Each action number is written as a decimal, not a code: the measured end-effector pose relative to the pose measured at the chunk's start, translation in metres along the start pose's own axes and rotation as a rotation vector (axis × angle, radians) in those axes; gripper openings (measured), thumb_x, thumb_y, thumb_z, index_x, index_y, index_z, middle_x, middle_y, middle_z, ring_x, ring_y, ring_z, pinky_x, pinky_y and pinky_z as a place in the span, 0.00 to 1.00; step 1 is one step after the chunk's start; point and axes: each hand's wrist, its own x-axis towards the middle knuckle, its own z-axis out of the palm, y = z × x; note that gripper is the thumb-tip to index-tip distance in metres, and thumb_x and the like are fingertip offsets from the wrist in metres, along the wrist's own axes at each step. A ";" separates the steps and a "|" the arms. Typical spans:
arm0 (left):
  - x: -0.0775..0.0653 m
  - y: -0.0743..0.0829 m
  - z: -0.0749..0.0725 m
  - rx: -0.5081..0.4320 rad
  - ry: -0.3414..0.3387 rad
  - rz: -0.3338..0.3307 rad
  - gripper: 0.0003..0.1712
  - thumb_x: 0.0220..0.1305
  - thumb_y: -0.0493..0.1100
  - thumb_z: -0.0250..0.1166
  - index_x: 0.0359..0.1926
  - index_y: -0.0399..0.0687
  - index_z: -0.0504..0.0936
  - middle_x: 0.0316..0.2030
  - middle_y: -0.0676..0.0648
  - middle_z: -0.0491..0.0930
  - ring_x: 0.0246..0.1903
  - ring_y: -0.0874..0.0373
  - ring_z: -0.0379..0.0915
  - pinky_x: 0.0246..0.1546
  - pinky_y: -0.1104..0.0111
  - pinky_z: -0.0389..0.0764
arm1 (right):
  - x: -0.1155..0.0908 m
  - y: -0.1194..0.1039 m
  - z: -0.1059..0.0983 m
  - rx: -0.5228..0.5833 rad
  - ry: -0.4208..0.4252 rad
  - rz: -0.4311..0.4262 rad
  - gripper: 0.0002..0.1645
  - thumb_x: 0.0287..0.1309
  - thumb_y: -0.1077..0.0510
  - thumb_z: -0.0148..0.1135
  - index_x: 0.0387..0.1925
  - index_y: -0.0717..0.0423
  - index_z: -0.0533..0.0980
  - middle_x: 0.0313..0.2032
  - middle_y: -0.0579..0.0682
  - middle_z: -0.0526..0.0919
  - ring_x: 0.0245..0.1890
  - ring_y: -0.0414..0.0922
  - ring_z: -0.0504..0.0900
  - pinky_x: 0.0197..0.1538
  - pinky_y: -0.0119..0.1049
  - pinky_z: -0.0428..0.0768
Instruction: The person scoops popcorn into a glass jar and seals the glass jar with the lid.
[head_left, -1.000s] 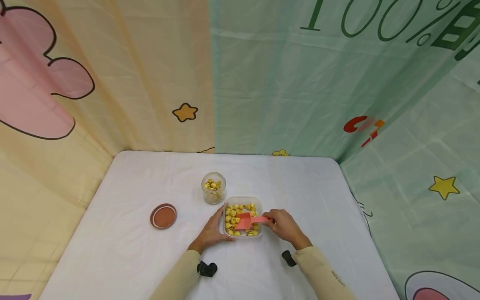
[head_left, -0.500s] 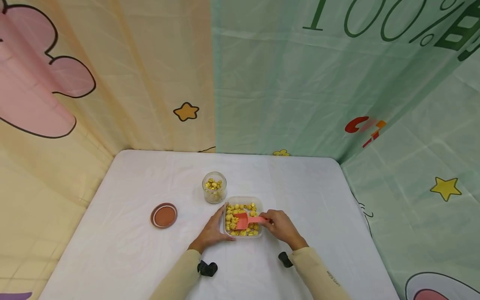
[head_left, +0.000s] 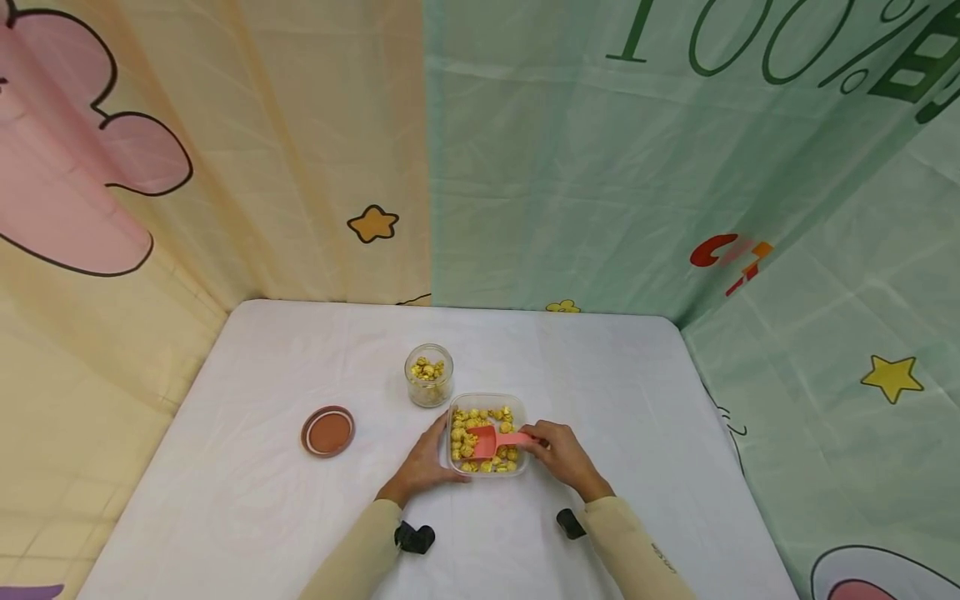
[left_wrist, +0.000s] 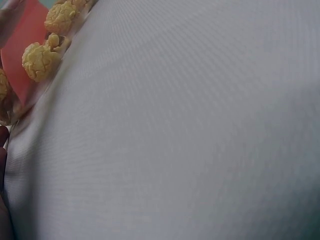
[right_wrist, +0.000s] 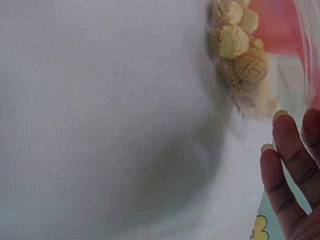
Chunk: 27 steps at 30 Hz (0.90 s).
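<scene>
We are looking into a small booth (head_left: 825,317) screened with printed cloth (head_left: 82,358); we cannot tell whether it stands in a home, an office or a studio. Beyond the person's fingers (right_wrist: 295,152), past the far edge of the white-covered table (head_left: 600,367), a cream-and-orange hanging (head_left: 300,125) meets a green hanging (head_left: 540,183), both creased and falling in folds. More cloth closes in the sides, left and right of the fingers. We see it carries a yellow star (head_left: 892,379) to the fingers' right, an orange star (head_left: 372,224) ahead of them, and "100%" lettering (head_left: 632,33) high beyond. Behind the fingers, black wrist cameras (head_left: 415,538) mark a recording set-up.
</scene>
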 end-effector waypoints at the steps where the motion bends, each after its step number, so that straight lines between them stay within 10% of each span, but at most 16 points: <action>1: 0.000 0.000 0.000 0.002 0.000 -0.005 0.69 0.36 0.49 0.83 0.74 0.40 0.50 0.72 0.37 0.53 0.71 0.38 0.48 0.69 0.45 0.55 | 0.000 0.001 0.000 0.010 0.004 -0.004 0.13 0.59 0.57 0.64 0.44 0.58 0.83 0.27 0.39 0.77 0.26 0.33 0.71 0.28 0.27 0.74; 27: 0.001 -0.001 0.000 -0.008 -0.004 0.001 0.69 0.37 0.49 0.83 0.75 0.43 0.49 0.73 0.38 0.52 0.71 0.39 0.48 0.69 0.44 0.55 | -0.012 0.013 0.012 0.195 0.189 0.022 0.10 0.57 0.59 0.65 0.41 0.56 0.84 0.26 0.39 0.77 0.25 0.34 0.75 0.31 0.30 0.80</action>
